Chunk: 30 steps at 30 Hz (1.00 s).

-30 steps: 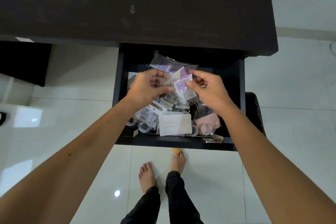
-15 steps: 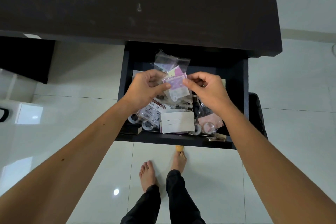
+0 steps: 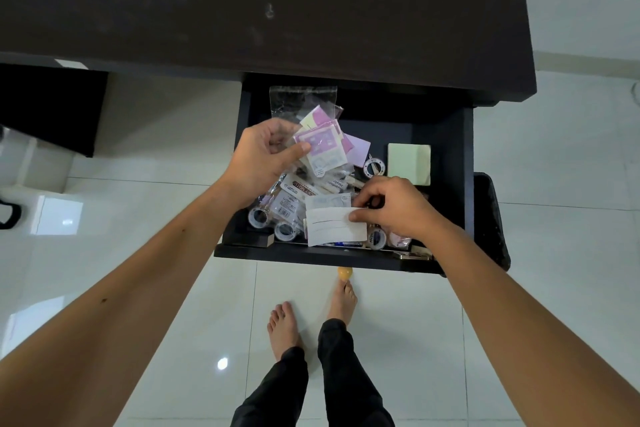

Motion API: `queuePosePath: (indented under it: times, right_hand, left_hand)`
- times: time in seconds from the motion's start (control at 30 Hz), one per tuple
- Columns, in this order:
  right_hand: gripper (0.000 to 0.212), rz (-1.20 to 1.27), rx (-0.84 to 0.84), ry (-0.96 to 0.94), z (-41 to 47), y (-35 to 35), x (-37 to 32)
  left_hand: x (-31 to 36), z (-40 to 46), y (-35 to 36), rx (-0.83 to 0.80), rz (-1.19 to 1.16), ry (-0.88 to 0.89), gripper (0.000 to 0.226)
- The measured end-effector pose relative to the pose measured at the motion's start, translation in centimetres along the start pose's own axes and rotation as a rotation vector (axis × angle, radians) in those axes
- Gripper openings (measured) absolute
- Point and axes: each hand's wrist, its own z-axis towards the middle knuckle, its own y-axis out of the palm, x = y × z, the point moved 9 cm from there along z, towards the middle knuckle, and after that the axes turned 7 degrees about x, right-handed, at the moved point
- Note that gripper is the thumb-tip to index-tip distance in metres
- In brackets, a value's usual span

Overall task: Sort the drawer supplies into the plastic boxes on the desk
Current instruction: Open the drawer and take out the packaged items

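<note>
- While the drawer (image 3: 450,184) hangs open below the dark bench (image 3: 242,3), two bare hands work over it.
- At 9 o'clock of the drawer, the left hand (image 3: 258,158) has its grip closed, thumb and fingers pinching a bunch of small clear packets (image 3: 320,144) with purple and yellow cards inside; how many packets cannot be told.
- Three tape rolls show along the front edge: two at 7 o'clock (image 3: 258,216) (image 3: 284,231) and one at 5 o'clock (image 3: 377,238), partly hidden by the wrist.
- One white lined card (image 3: 334,227) lies on the heap at 6 o'clock.
- One pale yellow pad (image 3: 409,163) lies flat at 2 o'clock, apart from the heap.
- One round metal-ringed piece (image 3: 374,166) sits just left of the pad.
- At 4 o'clock the right hand (image 3: 398,208) has its grip curled, thumb and fingertips pinching the card's right edge.
- Two bare feet stand on the white tiled floor (image 3: 398,322) below; a small yellow ball (image 3: 345,273) touches the right toes.
</note>
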Motion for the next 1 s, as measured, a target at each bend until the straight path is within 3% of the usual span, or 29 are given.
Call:
queuePosePath:
  times: [0.17, 0.43, 0.7, 1.0]
  right_hand:
    - [0.012, 0.014, 0.039, 0.056, -0.6, -1.4, 0.6]
    - [0.017, 0.085, 0.149, 0.064, -2.0, -5.4, 1.3]
    - [0.005, 0.306, 0.258, 0.097, -2.7, -8.4, 2.4]
    - [0.008, 0.553, 0.336, 0.133, -1.3, -7.2, 2.1]
  left_hand:
    - [-0.8, 0.2, -0.3, 0.046, 0.008, 0.009, 0.016]
    - [-2.4, 0.3, 0.1, 0.124, -0.06, -0.085, 0.016]
    - [-2.9, 0.7, 0.2, 0.169, -0.021, -0.105, 0.026]
    - [-2.2, 0.2, 3.4, -0.016, -0.058, -0.119, 0.03]
